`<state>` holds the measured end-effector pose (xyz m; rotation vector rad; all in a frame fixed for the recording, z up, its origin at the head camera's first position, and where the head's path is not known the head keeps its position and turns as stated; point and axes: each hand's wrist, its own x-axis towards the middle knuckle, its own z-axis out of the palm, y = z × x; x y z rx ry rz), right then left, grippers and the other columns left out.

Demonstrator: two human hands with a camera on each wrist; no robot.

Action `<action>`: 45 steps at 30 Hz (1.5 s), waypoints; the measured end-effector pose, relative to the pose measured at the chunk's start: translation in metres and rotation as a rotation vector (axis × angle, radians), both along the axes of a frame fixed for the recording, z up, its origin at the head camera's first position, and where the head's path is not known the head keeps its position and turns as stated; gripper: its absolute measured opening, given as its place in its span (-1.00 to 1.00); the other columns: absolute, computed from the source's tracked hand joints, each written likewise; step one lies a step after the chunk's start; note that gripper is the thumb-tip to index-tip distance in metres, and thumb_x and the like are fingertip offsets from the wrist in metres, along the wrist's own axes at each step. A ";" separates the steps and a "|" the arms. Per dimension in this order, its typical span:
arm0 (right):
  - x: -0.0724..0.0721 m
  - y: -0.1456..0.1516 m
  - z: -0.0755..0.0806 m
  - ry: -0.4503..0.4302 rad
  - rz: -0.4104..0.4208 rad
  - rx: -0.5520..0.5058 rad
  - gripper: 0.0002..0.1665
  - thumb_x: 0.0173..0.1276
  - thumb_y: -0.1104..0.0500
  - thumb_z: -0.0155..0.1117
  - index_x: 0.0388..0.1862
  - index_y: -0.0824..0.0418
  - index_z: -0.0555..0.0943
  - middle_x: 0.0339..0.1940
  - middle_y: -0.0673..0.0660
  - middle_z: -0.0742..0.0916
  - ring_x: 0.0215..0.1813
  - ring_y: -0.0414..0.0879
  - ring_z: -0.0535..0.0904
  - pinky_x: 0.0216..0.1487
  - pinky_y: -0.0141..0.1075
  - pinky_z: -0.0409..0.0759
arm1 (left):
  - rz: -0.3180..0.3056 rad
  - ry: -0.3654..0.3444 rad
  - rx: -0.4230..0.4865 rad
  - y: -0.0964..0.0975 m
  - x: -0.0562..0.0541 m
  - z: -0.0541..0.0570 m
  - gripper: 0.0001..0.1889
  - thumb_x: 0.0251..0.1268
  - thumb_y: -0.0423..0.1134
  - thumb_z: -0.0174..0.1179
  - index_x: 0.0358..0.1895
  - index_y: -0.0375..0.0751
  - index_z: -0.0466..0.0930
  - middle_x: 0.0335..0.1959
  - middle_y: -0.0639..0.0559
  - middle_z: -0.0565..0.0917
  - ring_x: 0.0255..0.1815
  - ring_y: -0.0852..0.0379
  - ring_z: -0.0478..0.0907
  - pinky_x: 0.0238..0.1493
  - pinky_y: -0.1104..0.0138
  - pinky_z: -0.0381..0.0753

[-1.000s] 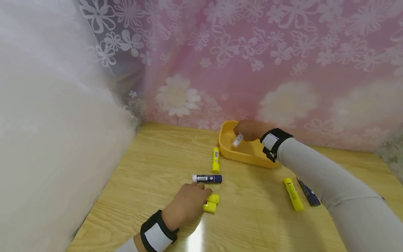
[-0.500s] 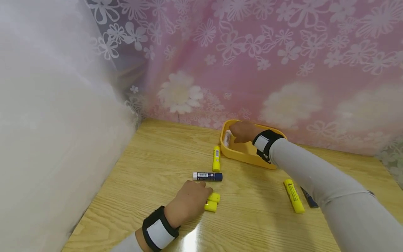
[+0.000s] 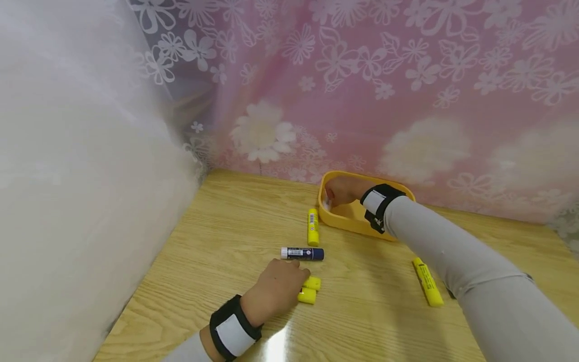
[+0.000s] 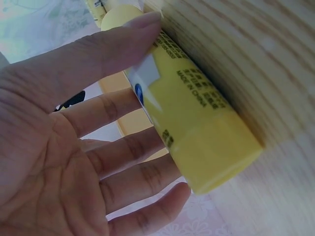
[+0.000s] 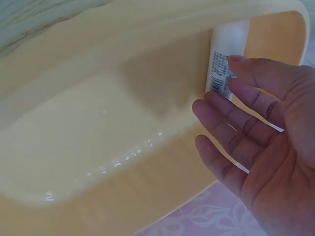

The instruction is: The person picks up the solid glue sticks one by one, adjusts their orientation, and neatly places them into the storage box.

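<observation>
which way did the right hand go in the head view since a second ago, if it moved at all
Yes: judged against the orange tray, the right hand has shifted left, closer to the tray's left end.

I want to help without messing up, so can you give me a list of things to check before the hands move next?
1. White stick inside the tray: ok, it is at one end.
2. Right hand clear of that stick: cannot tell; the fingertips overlap it in the right wrist view.
3. Room left in the tray: ok, lots of bare floor shows.
4. Left hand at a yellow stick: ok, thumb and fingers are on either side of it.
5. Blue-and-white stick in the tray: not ok, it lies on the table.
</observation>
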<state>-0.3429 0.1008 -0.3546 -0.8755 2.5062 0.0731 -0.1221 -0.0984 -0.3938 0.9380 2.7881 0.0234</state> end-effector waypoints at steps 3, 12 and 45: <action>0.001 0.001 0.004 0.013 -0.004 0.008 -0.85 0.41 0.25 0.30 -0.15 0.34 0.62 -0.35 0.11 0.59 -0.33 -0.06 0.43 -0.23 -0.28 0.39 | 0.002 -0.009 -0.003 0.001 -0.001 0.001 -0.65 0.25 -0.27 0.35 0.12 0.00 0.68 -0.22 0.05 0.67 -0.27 0.18 0.55 -0.18 0.27 0.57; 0.002 0.005 0.009 0.023 -0.038 0.060 -0.74 0.42 0.18 0.32 -0.02 0.32 0.59 -0.19 0.14 0.67 -0.22 -0.03 0.54 -0.07 -0.19 0.58 | 0.014 -0.021 -0.013 0.003 0.001 0.002 -0.60 0.27 -0.26 0.34 0.19 0.00 0.65 -0.18 0.02 0.68 -0.28 0.15 0.59 -0.24 0.28 0.58; 0.144 0.122 0.036 0.273 0.007 -0.503 -0.89 0.39 0.20 0.33 -0.12 0.11 0.63 -0.21 -0.04 0.71 -0.16 -0.18 0.68 -0.08 -0.16 0.66 | 0.015 0.012 -0.001 0.018 0.003 -0.004 -0.46 0.12 -0.24 0.41 0.25 -0.07 0.61 -0.12 -0.05 0.73 -0.32 0.02 0.64 -0.25 0.17 0.62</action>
